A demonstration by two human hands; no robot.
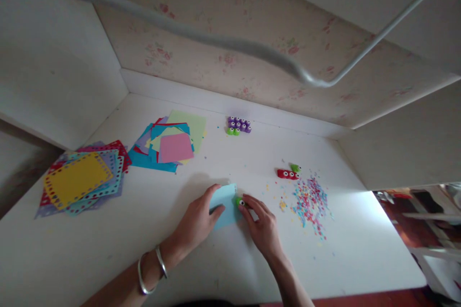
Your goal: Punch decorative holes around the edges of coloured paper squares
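A light blue sheet of paper [226,206] lies in front of me, with a few small holes near its top right corner. My left hand [200,216] grips its left edge between thumb and fingers. At the right edge, my right hand [261,223] holds a small green punch with a googly eye [239,201] between thumb and fingers. The punch sits on the paper's edge.
Yellow and other hole-edged sheets [79,177] are stacked at the left. Plain coloured paper, pink on top [176,147], lies behind. Purple punches [239,124] stand near the wall; red ones [287,174] and scattered confetti [311,204] lie right. A white cable [216,41] crosses above.
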